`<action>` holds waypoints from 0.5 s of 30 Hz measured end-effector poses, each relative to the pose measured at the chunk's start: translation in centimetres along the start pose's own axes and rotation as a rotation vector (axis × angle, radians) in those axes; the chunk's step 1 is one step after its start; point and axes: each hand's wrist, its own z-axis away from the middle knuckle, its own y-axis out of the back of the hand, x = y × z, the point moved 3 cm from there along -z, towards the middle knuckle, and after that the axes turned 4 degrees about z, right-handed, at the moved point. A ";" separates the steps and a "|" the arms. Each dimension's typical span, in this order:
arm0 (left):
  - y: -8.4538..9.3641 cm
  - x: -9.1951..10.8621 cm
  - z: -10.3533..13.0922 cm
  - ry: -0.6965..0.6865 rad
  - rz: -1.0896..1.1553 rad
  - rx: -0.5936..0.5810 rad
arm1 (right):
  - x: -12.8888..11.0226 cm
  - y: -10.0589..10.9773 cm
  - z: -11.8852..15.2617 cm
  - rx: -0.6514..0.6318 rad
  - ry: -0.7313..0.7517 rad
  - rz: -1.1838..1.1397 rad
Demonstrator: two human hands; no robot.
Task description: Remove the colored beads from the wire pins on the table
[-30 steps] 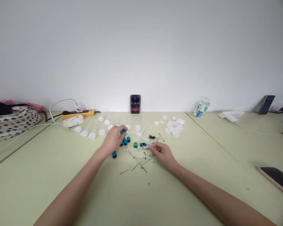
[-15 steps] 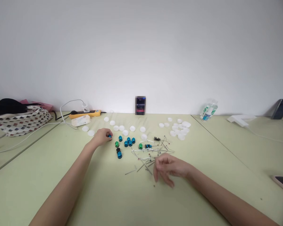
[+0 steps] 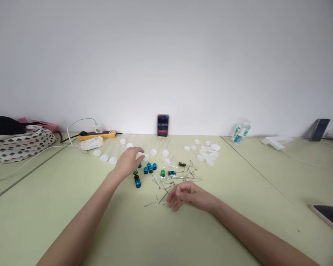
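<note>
My left hand [image 3: 129, 162] hovers over the near left pieces, thumb and fingers apart, with nothing seen between them. Beside it are several blue round pieces [image 3: 150, 169], a green piece [image 3: 135, 171] partly covered by the hand, and a black piece [image 3: 136, 178] touching a blue one [image 3: 138, 183]. My right hand [image 3: 183, 195] is over the near edge of a scatter of thin metal rods [image 3: 163, 198], its fingers loosely curled and blurred; whether they hold anything is unclear. Another green piece [image 3: 162, 173] stands beside a blue-and-black fitting [image 3: 171, 173].
White round caps [image 3: 153, 152] with clear tubes lie behind; more white caps [image 3: 210, 149] are at right. A phone [image 3: 162, 125] leans on the wall. A yellow power strip [image 3: 108, 134], patterned cloth [image 3: 30, 142], bottle [image 3: 241, 132] and white adapter [image 3: 277, 142] stand around.
My left hand has moved right and opened, away from a blue piece it was touching. My right hand has shifted left over the rods. The view has turned slightly right.
</note>
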 end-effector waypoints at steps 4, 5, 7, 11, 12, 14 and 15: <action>-3.4 4.8 2.3 -0.299 0.076 0.120 | 0.1 1.7 0.4 0.238 0.073 -0.029; -4.3 5.8 3.4 -0.400 0.072 0.131 | 0.2 2.4 0.6 0.309 0.092 -0.044; -5.9 7.1 6.2 -0.616 0.064 0.133 | 0.5 3.9 0.9 0.457 0.120 -0.066; -6.8 8.0 11.1 -0.809 0.077 0.163 | 0.1 8.0 1.7 0.824 0.182 -0.020; -6.6 8.0 11.6 -0.790 0.077 0.161 | -0.3 9.3 1.9 0.920 0.217 0.030; -6.4 7.9 11.4 -0.734 0.056 0.116 | -1.5 12.0 2.2 1.101 0.327 0.136; -6.3 7.7 11.0 -0.695 0.035 0.069 | -2.0 13.3 2.4 1.174 0.375 0.192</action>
